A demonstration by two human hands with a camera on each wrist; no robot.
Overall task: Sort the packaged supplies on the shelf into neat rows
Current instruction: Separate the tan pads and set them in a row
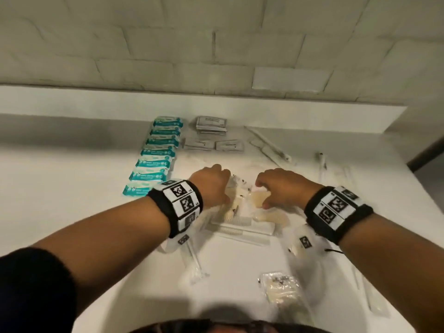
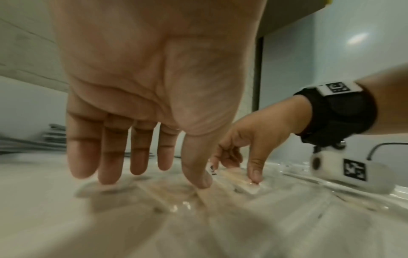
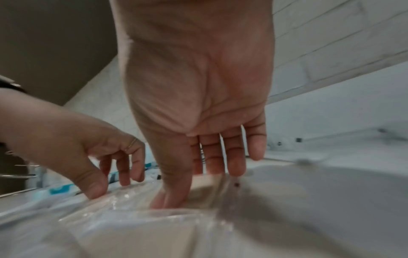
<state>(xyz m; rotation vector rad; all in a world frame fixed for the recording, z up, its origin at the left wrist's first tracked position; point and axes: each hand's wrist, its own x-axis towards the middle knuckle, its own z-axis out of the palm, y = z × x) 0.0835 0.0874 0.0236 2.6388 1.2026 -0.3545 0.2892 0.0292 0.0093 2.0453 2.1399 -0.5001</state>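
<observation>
Two hands work side by side over a loose heap of clear packets (image 1: 242,210) in the middle of the shelf (image 1: 72,169), and we read this as the step of gathering or squaring that heap. Our left hand (image 1: 212,186) reaches down with its fingers (image 2: 110,157) straight and spread, thumb tip pressing the plastic; our right hand (image 1: 280,188) does much the same, fingers extended, thumb on the film, so neither hand grips anything. Toward the shelf's back-left, the teal packets (image 1: 153,159) already stand in a tidy row, and just beside them, near the back edge, lie grey sachets (image 1: 211,123), some stacked, two loose. Clear packets also sprawl toward the front edge, one bag (image 1: 281,287) lying apart from the heap. What could go wrong here, we judge, is slip: the film looks slick and the packets overlap, so a press from bare fingertips may slide the top ones and leave the lower ones behind, fanning the heap. A wide sweep leftward could also nudge the teal row out of line, and anything pushed forward may go over the front edge.
</observation>
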